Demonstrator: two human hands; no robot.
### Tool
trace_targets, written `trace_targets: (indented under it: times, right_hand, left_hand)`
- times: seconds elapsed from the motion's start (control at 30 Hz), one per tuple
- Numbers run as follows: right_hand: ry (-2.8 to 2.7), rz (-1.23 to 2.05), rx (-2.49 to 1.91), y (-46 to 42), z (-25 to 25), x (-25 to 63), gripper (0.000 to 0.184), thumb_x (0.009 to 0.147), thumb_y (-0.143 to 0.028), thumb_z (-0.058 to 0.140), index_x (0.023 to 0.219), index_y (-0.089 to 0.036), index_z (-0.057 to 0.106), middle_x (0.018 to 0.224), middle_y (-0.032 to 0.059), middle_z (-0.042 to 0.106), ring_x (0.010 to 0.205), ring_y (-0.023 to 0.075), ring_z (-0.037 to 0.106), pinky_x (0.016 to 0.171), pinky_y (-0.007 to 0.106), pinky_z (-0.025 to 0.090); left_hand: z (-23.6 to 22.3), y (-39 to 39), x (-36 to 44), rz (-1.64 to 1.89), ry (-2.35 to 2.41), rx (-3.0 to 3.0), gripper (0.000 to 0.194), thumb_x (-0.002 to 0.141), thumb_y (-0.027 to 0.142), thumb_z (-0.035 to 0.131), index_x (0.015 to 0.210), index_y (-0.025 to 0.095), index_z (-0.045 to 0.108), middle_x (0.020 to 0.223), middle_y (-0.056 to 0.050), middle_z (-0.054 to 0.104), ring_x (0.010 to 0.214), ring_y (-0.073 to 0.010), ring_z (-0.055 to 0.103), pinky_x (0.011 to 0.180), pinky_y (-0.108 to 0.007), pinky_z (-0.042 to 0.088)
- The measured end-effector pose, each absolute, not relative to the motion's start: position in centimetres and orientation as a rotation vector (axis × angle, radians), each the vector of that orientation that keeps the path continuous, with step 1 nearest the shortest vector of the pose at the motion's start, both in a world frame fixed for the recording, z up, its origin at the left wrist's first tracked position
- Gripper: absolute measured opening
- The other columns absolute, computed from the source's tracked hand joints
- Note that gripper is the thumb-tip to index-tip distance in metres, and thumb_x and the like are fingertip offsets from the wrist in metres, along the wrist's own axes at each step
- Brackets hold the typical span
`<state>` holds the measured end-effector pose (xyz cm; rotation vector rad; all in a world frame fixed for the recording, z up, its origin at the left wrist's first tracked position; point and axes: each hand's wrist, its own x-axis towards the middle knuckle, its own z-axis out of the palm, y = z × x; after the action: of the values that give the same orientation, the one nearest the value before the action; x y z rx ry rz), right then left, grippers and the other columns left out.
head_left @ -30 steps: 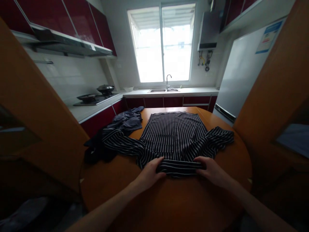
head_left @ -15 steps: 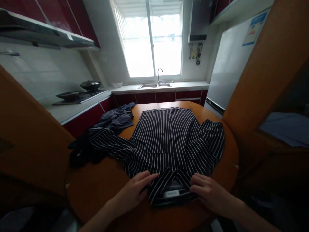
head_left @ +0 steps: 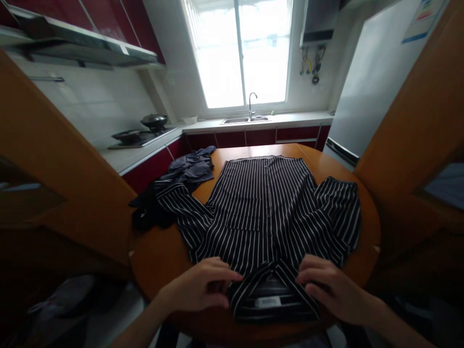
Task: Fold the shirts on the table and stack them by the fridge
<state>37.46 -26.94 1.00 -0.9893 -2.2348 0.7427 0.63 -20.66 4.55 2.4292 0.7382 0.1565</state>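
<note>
A black shirt with white stripes (head_left: 250, 208) lies spread front side up on a round wooden table (head_left: 163, 256), its collar toward me. Inside the collar (head_left: 250, 290) a white label (head_left: 268, 302) shows. My left hand (head_left: 203, 285) is beside the collar's left side, thumb and fingers apart, the index fingertip at the cloth. Across from it, my right hand (head_left: 333, 287) hovers at the collar's right side with a gap between thumb and bent fingers. The sleeves lie out to both sides, the right one folded back on itself.
Dark crumpled clothes (head_left: 192, 166) lie at the table's left edge, partly under the left sleeve. Beyond the table are a counter with a sink (head_left: 235, 120), a stove with pans (head_left: 154, 121), and a fridge (head_left: 369, 82) at right. Wooden frames flank both sides.
The collar, earlier folded over flat between both hands, has been turned open and its label shows. The shirt has been drawn toward me and lies flatter. Both hands have loosened around the collar.
</note>
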Motion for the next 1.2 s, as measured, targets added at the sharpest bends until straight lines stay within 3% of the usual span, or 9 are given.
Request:
trace_targets:
  times: [0.1, 0.2, 0.4, 0.5, 0.67, 0.83, 0.93, 1.07, 1.2]
  right_hand:
    - [-2.134, 0.500, -1.111, -25.4, 0.0, 37.1, 0.028, 0.103, -0.024, 0.043, 0.118, -0.025, 0.067, 0.119, 0.0105, 0.066, 0.115, 0.0231, 0.059, 0.098, 0.041, 0.050]
    - [-2.253, 0.364, -1.244, -24.8, -1.1, 36.7, 0.047, 0.100, -0.026, 0.049, 0.147, -0.029, 0.050, 0.154, 0.0080, 0.047, 0.145, 0.0264, 0.037, 0.118, 0.051, 0.034]
    - [-2.451, 0.353, -1.366, -26.0, -1.8, 37.2, 0.068, 0.100, -0.042, 0.052, 0.161, -0.029, 0.023, 0.166, 0.0074, 0.024, 0.154, 0.0283, 0.018, 0.124, 0.058, 0.018]
    - [-2.465, 0.369, -1.379, -26.0, -1.4, 37.7, 0.067, 0.101, -0.044, 0.050, 0.161, -0.028, 0.024, 0.166, 0.0068, 0.023, 0.154, 0.0271, 0.017, 0.124, 0.057, 0.019]
    - [-2.298, 0.195, -1.515, -23.8, -2.0, 39.0, 0.052, 0.106, -0.034, 0.033, 0.156, -0.022, 0.038, 0.163, 0.0075, 0.031, 0.153, 0.0224, 0.021, 0.124, 0.052, 0.021]
    - [-2.101, -0.031, -1.799, -22.8, -3.7, 41.2, 0.055, 0.098, -0.037, 0.048, 0.145, -0.008, 0.052, 0.155, 0.0192, 0.045, 0.146, 0.0333, 0.037, 0.119, 0.054, 0.030]
    - [-1.938, 0.002, -1.850, -23.1, -3.5, 42.5, 0.044, 0.098, -0.039, 0.048, 0.129, -0.013, 0.066, 0.140, 0.0166, 0.061, 0.132, 0.0317, 0.055, 0.112, 0.048, 0.042]
    - [-1.649, -0.004, -1.819, -20.5, -2.8, 45.5, 0.034, 0.096, -0.035, 0.046, 0.109, -0.019, 0.073, 0.114, 0.0111, 0.073, 0.107, 0.0268, 0.067, 0.099, 0.042, 0.051]
    - [-1.536, -0.175, -1.913, -14.3, -2.9, 50.0, 0.037, 0.092, -0.028, 0.046, 0.112, -0.011, 0.072, 0.121, 0.0178, 0.068, 0.116, 0.0295, 0.060, 0.107, 0.044, 0.044]
  left_hand:
    - [4.0, -19.5, 0.6, 0.389, 0.964, 2.503, 0.038, 0.102, 0.040, 0.052, 0.137, 0.030, 0.061, 0.123, -0.007, 0.068, 0.115, -0.0226, 0.061, 0.102, -0.037, 0.047]
    - [2.1, -18.6, 0.6, 0.346, 1.162, 2.657, 0.055, 0.105, 0.041, 0.044, 0.157, 0.030, 0.033, 0.158, -0.008, 0.043, 0.147, -0.0272, 0.034, 0.122, -0.051, 0.025]
    - [-0.6, -18.9, -1.2, 0.088, 1.385, 2.704, 0.072, 0.101, 0.053, 0.045, 0.162, 0.026, 0.018, 0.168, -0.009, 0.017, 0.155, -0.0363, 0.005, 0.122, -0.061, 0.018]
    - [0.2, -19.6, -1.0, 0.101, 1.428, 2.670, 0.071, 0.100, 0.050, 0.050, 0.161, 0.025, 0.025, 0.167, -0.011, 0.020, 0.154, -0.0395, 0.008, 0.119, -0.065, 0.020]
    - [3.4, -22.0, 3.6, 0.227, 1.031, 2.624, 0.063, 0.103, 0.036, 0.047, 0.161, 0.033, 0.022, 0.165, -0.005, 0.027, 0.153, -0.0272, 0.022, 0.124, -0.055, 0.023]
    - [3.9, -23.9, 7.1, -0.025, 0.721, 2.529, 0.094, 0.089, 0.046, 0.070, 0.161, 0.037, 0.011, 0.169, -0.002, 0.007, 0.155, -0.0336, 0.008, 0.124, -0.059, 0.017]
    - [4.4, -23.5, 6.9, -0.181, 0.687, 2.470, 0.095, 0.086, 0.046, 0.073, 0.160, 0.041, 0.014, 0.168, 0.000, -0.001, 0.154, -0.0366, 0.002, 0.123, -0.061, 0.016]
    - [6.7, -19.9, 7.4, -0.182, 0.541, 2.437, 0.068, 0.096, 0.044, 0.061, 0.156, 0.044, 0.030, 0.167, 0.005, 0.018, 0.154, -0.0312, 0.017, 0.125, -0.053, 0.020]
    - [6.5, -12.6, 11.2, 0.075, 0.627, 2.569, 0.048, 0.105, 0.044, 0.043, 0.152, 0.037, 0.041, 0.161, 0.001, 0.038, 0.147, -0.0237, 0.037, 0.122, -0.043, 0.028]
